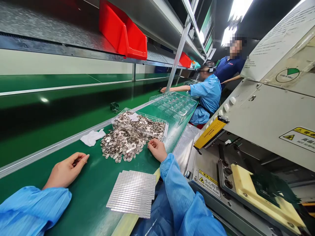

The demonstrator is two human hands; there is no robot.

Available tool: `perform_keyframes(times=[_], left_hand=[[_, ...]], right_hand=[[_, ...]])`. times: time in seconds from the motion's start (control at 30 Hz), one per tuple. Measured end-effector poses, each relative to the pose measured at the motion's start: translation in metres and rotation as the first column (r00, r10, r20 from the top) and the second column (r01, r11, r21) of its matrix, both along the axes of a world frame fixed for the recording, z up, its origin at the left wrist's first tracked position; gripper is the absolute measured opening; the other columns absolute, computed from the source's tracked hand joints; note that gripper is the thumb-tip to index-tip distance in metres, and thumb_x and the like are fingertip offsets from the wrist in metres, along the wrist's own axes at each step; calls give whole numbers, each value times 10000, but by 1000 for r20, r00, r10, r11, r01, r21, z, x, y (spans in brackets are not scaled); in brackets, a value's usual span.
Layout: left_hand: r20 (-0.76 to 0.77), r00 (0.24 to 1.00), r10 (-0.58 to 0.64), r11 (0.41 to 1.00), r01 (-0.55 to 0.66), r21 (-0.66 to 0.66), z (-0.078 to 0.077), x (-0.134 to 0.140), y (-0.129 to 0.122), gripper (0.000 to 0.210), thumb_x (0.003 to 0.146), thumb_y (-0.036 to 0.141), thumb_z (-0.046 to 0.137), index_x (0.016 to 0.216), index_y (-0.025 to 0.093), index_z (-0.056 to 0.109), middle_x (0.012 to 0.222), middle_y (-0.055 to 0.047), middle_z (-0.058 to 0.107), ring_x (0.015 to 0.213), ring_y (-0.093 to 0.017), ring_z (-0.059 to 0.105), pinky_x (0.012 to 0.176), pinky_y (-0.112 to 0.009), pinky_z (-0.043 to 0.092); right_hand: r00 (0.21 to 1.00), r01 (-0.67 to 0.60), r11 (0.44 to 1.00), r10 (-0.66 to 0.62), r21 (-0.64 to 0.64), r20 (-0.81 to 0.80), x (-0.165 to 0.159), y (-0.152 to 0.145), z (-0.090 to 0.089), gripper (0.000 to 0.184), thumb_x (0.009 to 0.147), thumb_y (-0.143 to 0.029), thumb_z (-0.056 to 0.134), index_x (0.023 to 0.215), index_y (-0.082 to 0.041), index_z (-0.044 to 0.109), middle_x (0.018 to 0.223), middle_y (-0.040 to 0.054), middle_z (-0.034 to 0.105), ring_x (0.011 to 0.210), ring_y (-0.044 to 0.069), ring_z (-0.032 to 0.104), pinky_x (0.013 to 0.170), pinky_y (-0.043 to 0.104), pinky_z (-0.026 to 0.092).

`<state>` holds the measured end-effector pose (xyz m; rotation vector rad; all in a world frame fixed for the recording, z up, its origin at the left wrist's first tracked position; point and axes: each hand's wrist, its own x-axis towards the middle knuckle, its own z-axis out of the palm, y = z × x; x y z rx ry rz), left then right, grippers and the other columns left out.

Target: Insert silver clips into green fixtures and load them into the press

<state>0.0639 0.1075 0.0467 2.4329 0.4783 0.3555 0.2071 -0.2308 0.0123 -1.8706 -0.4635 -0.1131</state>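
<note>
A heap of small flat metal pieces (124, 144) spills out of a clear plastic tray (166, 132) onto the green bench. At the heap's right edge is my right hand (157, 149), its fingers closed in a pinch; what lies between the fingertips is too small to make out. My left hand (65, 170) hovers over or rests on the bench left of the heap, thumb and curled fingers drawn together, their inside hidden. Nearer my body lies a flat sheet of metal pieces in neat rows (133, 193), with stepped edges. Neither hand touches it.
A crumpled white cloth (92, 137) lies left of the heap. Stacked clear trays (176, 105) stand beyond it. To my right is a machine (275, 108) with hand-injury warning labels. Red bins (134, 41) sit on the shelf above. Two people (206, 90) are farther along.
</note>
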Motion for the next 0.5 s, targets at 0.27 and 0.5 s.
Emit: perform_keyframes(times=[0.27, 0.5], left_hand=[[-2, 1000, 9, 1000, -9, 6, 1, 0, 0, 359, 808, 548, 436, 902, 247, 607, 799, 19, 684, 701, -145, 591, 661, -234, 419], [2, 1000, 1, 1000, -1, -8, 2, 0, 0, 343, 802, 531, 457, 903, 244, 615, 797, 23, 687, 704, -138, 600, 672, -224, 423]], right_hand=[[1000, 4, 1000, -4, -16, 1, 2, 0, -3, 178, 812, -384, 553, 764, -213, 557, 645, -6, 570, 603, 171, 559, 525, 249, 437], [1000, 8, 1000, -8, -15, 10, 1, 0, -3, 210, 814, -412, 553, 759, -210, 560, 635, -4, 561, 598, 176, 559, 520, 251, 430]])
